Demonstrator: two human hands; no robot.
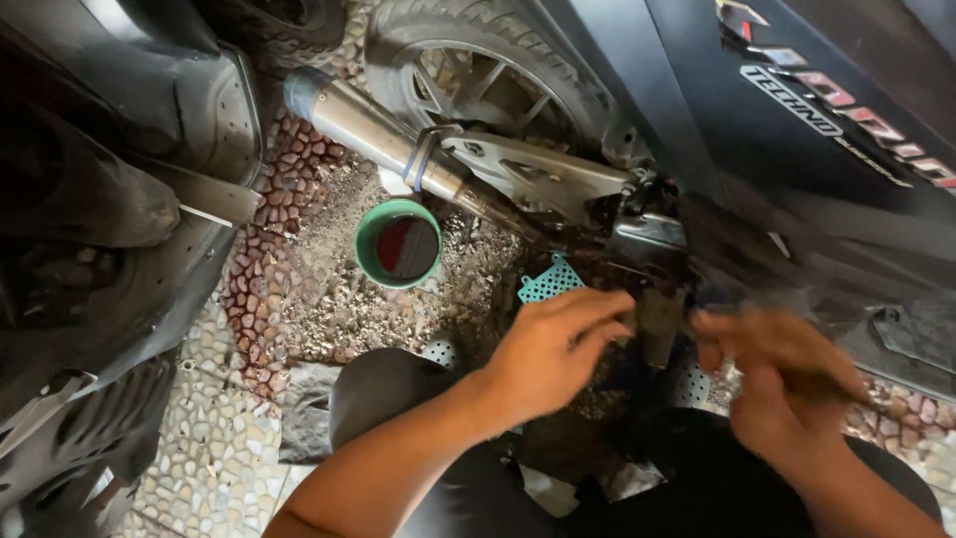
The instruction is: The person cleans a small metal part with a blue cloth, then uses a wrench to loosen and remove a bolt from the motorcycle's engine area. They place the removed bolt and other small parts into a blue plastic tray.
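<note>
My left hand [558,349] reaches in under a dark scooter's engine [647,244], its fingertips against a dark part [657,324] hanging below the casing. Whether it grips that part I cannot tell. My right hand [787,384] is blurred just to the right of the same part. Its fingers are curled around what looks like a thin dark tool [864,397] that sticks out to the right. A green bowl [370,261] holding dark reddish liquid stands on the gravel to the left of my left hand.
The metal exhaust pipe [368,125] runs diagonally above the bowl, in front of the rear wheel [478,70]. A teal perforated piece [551,281] lies by the engine. Dark panels of another scooter [100,249] fill the left side. The ground is pebble paving [214,448].
</note>
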